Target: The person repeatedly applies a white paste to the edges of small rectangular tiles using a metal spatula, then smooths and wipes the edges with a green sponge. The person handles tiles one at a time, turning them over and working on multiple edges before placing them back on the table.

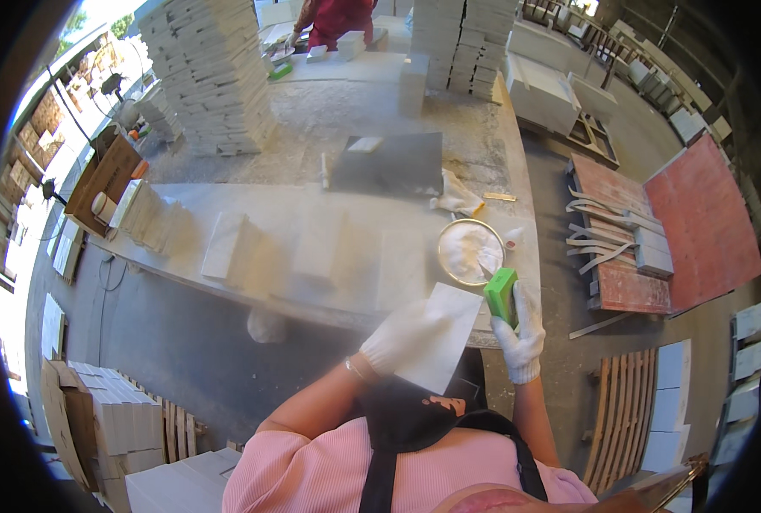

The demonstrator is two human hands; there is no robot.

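Note:
My left hand [408, 337], in a white knit glove, is closed on a flat white tile [449, 329]. The tile is tilted in front of my apron, and its left edge is covered by the glove. In my right hand [524, 340], also gloved in white, is a green rectangular block [501, 292], gripped upright just right of the tile's top corner. Directly beyond the block stands a round bowl [439, 255] of white powder with a thin yellowish rim. A crumpled white glove [459, 197] lies behind the bowl.
The dusty worktable [346, 299] carries rows of white tiles [226, 246], a dark slab [397, 162] and tall tile stacks [205, 77]. Across it stands another person [337, 21] in red. Red boards [628, 286] and a wooden pallet [624, 410] are on my right; boxed tiles [115, 410] are at left.

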